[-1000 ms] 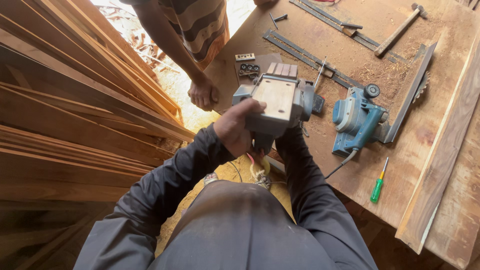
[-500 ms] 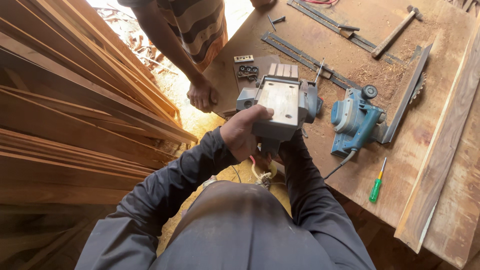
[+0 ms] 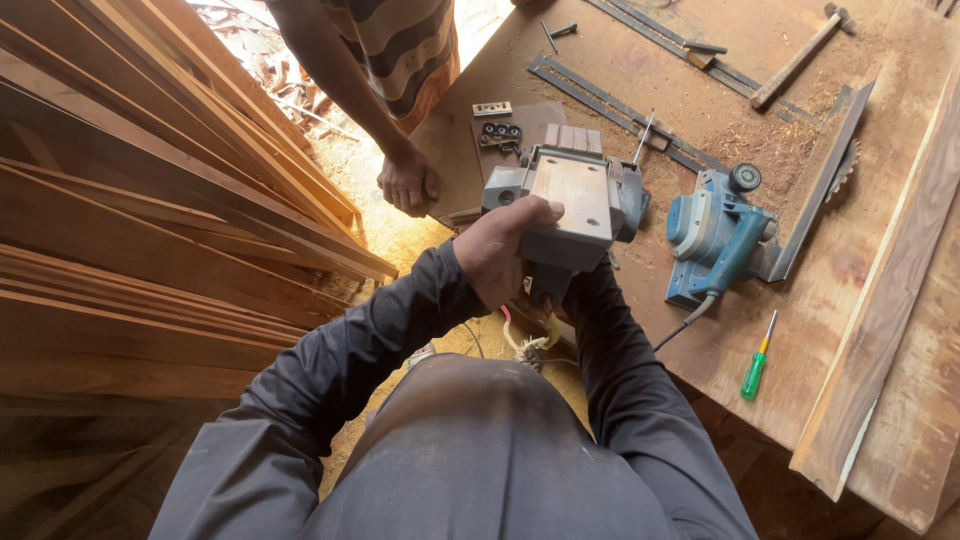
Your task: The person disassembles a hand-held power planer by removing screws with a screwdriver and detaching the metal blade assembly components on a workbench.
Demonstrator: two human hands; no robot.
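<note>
I hold a grey electric planer (image 3: pixel 570 200) upside down, its flat sole facing up, just over the near edge of the wooden workbench (image 3: pixel 830 300). My left hand (image 3: pixel 505 250) grips its left side, thumb on the sole. My right hand (image 3: pixel 540 300) is under the tool at the handle, mostly hidden by the body. A cable with bare wires hangs below it.
Another person's hand (image 3: pixel 405 180) rests on the bench corner just left of the planer. On the bench lie a blue planer (image 3: pixel 715 235), a green screwdriver (image 3: pixel 755 365), a hammer (image 3: pixel 795 60), metal rails (image 3: pixel 620 100) and a long board (image 3: pixel 890 300). Stacked planks (image 3: pixel 150 230) fill the left.
The grey planer and my hands have shifted slightly to the right. The other person's hand has stayed at the bench corner.
</note>
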